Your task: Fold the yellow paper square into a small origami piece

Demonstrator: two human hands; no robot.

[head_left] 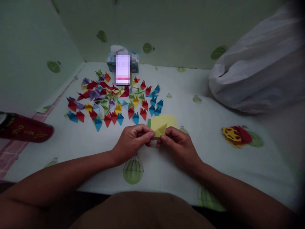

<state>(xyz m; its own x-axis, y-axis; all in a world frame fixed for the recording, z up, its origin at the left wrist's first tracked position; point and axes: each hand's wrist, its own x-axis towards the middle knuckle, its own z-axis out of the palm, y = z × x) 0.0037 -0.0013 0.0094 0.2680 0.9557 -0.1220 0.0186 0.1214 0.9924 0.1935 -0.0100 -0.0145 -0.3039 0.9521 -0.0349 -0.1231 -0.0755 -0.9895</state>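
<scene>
Left hand (134,140) and right hand (179,146) both pinching yellow folded paper (161,130); uneven pressure could skew its creases, a forward slip jostle the coloured folded pieces (118,108) beyond them.

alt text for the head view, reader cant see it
A left hand and right hand hold a folded yellow paper over a pale table. Beyond are many small, colourful folded papers and a lit screen; a red can is at left, a white bag at right.
</scene>
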